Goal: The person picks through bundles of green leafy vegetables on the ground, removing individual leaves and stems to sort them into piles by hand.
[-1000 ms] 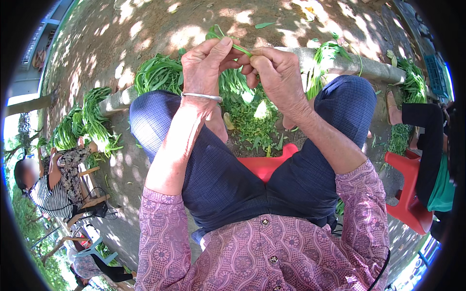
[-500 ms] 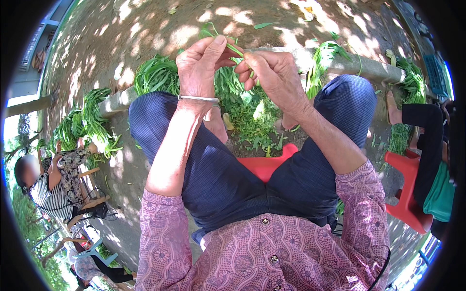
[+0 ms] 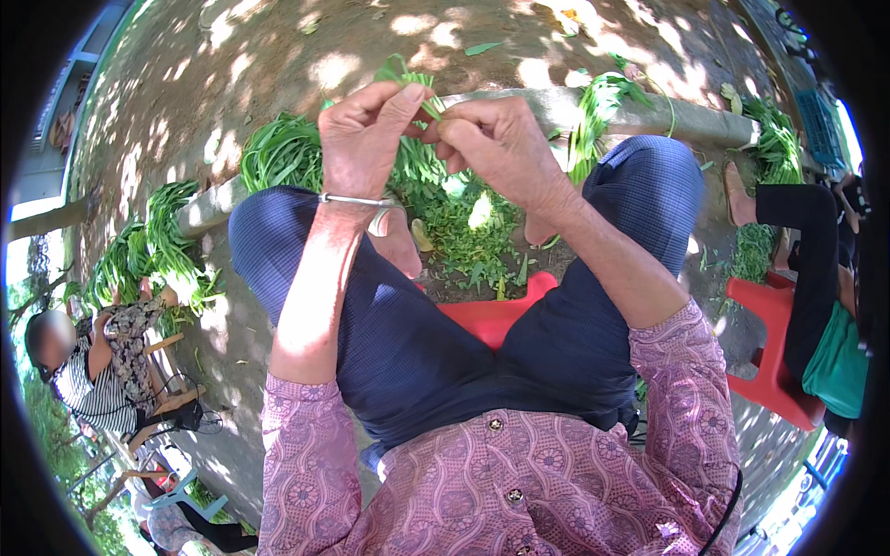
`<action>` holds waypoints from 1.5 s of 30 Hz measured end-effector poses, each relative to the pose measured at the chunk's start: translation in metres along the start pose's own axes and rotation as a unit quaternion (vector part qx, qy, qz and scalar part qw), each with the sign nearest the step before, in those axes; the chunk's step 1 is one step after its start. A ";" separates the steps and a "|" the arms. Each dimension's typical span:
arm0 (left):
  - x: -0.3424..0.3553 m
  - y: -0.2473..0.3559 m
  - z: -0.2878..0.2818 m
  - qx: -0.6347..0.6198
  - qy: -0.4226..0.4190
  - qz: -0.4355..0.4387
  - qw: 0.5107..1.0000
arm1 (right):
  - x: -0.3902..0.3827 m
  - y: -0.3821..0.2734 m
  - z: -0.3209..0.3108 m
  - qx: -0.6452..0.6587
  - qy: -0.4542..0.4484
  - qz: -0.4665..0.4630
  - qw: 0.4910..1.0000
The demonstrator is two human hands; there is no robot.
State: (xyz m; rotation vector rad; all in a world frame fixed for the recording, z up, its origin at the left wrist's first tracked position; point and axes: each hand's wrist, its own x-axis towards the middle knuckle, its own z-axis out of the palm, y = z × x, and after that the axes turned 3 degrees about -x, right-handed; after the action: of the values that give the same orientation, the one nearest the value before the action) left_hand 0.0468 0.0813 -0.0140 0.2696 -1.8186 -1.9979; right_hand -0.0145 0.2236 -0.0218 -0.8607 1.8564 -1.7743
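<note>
Above my knees, my left hand (image 3: pixel 366 130) pinches a few green leafy vegetable stems (image 3: pixel 429 107) between thumb and fingers, and a leaf shows above the fingertips. A metal bangle circles that wrist. My right hand (image 3: pixel 496 148) closes its thumb and forefinger on the lower part of the same stems, its fingertips close to the left ones. Beneath both hands, a heap of small green leaves and trimmings (image 3: pixel 473 236) covers the ground between my feet. A bundle of long greens (image 3: pixel 283 156) lies beyond my left knee; another bundle (image 3: pixel 598 120) drapes over the curb near my right knee.
A concrete curb (image 3: pixel 654 119) runs across in front of me. Under me is a red plastic stool (image 3: pixel 491 322). At the left sits a person in stripes (image 3: pixel 93 385) by more greens (image 3: pixel 167 246). Another person (image 3: pixel 797 250) is at the right on a red stool (image 3: pixel 769 347).
The whole view has shifted slightly. My hands have come closer together around the stems, and less of the stems shows between and below the fingers.
</note>
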 end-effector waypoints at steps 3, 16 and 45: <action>0.001 0.003 -0.003 0.058 -0.007 0.017 0.998 | 0.001 0.006 0.001 -0.043 0.019 -0.023 0.999; -0.001 0.013 0.002 -0.115 0.036 -0.061 0.991 | 0.002 0.004 0.002 -0.061 0.115 -0.061 0.990; -0.002 0.003 0.009 -0.012 0.021 -0.035 0.999 | -0.001 -0.005 -0.002 -0.149 0.059 -0.064 0.985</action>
State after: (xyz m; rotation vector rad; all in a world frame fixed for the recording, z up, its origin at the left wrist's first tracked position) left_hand 0.0454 0.0902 -0.0098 0.3703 -1.7803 -2.0446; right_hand -0.0144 0.2257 -0.0167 -1.0209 2.2308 -1.6769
